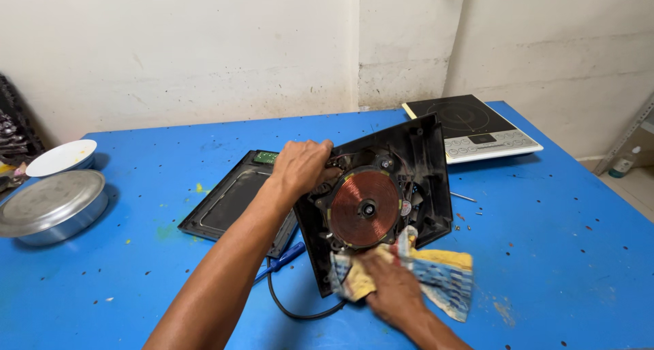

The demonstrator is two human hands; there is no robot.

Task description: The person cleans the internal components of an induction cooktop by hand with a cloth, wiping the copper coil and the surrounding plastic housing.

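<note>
Currently, far left: lidded steel pot, white bowl behind. Centre-left, detached black top panel lies flat. Your left hand grips top edge of the opened cooker base, tilted up, copper coil exposed. Your right hand, fingers pressed flat, holds a patterned cloth against base's near edge. Far right: 2nd induction cooker.

Bright even light, soft shadows, sharp.
</note>
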